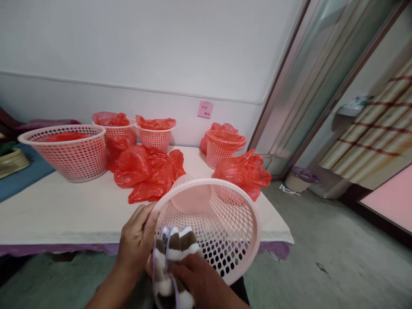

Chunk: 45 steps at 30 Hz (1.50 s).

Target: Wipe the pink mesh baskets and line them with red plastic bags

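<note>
A pale pink plastic basket [256, 227] with mesh sides is tilted in front of me, its wide mouth facing me. My left hand [137, 238] is closed around the left side of its rim. A folded striped towel [175, 246], brown and white with a lilac edge, lies partly over the near rim and inside the mouth. Against this towel presses my right hand [195, 274], fingers closed on the cloth; its fingertips are partly hidden. Apart from the towel, only the perforated wall and solid bottom of the basket show inside.
On the white-covered table [80, 214] lie crumpled red plastic bags [151, 169] and another red bag [243, 171]. A large pink basket [71, 156] stands left; smaller bag-lined baskets [156, 137] stand along the wall. A waste bin [298, 180] is on the floor at right.
</note>
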### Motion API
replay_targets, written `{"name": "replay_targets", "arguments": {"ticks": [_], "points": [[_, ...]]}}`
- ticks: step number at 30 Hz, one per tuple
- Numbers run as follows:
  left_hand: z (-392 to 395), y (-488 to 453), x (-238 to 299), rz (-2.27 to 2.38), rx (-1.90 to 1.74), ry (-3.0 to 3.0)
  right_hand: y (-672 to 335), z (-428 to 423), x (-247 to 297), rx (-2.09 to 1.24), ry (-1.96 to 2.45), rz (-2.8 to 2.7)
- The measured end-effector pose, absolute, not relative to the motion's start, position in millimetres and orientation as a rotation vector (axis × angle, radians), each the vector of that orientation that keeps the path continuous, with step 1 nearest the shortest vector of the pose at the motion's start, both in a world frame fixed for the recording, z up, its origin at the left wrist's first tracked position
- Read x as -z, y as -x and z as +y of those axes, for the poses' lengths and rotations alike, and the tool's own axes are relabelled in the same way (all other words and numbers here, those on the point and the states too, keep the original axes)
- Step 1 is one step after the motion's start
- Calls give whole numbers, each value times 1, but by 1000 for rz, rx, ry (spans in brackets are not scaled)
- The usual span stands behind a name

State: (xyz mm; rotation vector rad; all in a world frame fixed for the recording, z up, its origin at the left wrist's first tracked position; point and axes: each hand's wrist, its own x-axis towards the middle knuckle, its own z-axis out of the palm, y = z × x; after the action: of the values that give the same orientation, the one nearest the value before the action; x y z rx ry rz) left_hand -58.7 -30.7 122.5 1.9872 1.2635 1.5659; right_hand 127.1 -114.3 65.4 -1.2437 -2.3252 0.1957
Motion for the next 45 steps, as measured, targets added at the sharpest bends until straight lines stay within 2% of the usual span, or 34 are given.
{"name": "replay_targets", "arguments": {"ticks": [5, 10, 16, 19, 23, 25, 29, 33, 37, 41, 43, 45], "points": [[-23, 53, -135, 1254, -1510, -1819, -132, -126, -42, 239, 1309, -2364], [-27, 46, -141, 1239, -1475, -1704, -121, -121, -30, 314, 1240, -2267], [-52, 42, -128, 1234, -1322, -1366, -94, -109, -74, 7, 1127, -1870], [-61, 43, -122, 1247, -1418, -1233, -80, -104, -93, -179, 1106, -1750], [-59, 53, -123, 1296, -1514, -1428, -77, -99, -98, -457, 1064, -1867], [-55, 58, -127, 1261, -1530, -1615, -84, -90, -91, -433, 1163, -2057], [-51, 60, -131, 1193, -1590, -1854, -111, -50, -66, -144, 1649, -2434], [-50, 55, -129, 1120, -1582, -2086, -133, -13, -48, -76, 1951, -2400], [-46, 54, -127, 1073, -1607, -2277, -131, -19, -50, -138, 1894, -2381], [-35, 61, -132, 1153, -1634, -2248, -129, -65, -57, -299, 1554, -2492], [-29, 63, -135, 1178, -1660, -2202, -132, -91, -55, -252, 1368, -2561], [-23, 64, -138, 1190, -1680, -2142, -138, -112, -47, -54, 1312, -2568]]}}
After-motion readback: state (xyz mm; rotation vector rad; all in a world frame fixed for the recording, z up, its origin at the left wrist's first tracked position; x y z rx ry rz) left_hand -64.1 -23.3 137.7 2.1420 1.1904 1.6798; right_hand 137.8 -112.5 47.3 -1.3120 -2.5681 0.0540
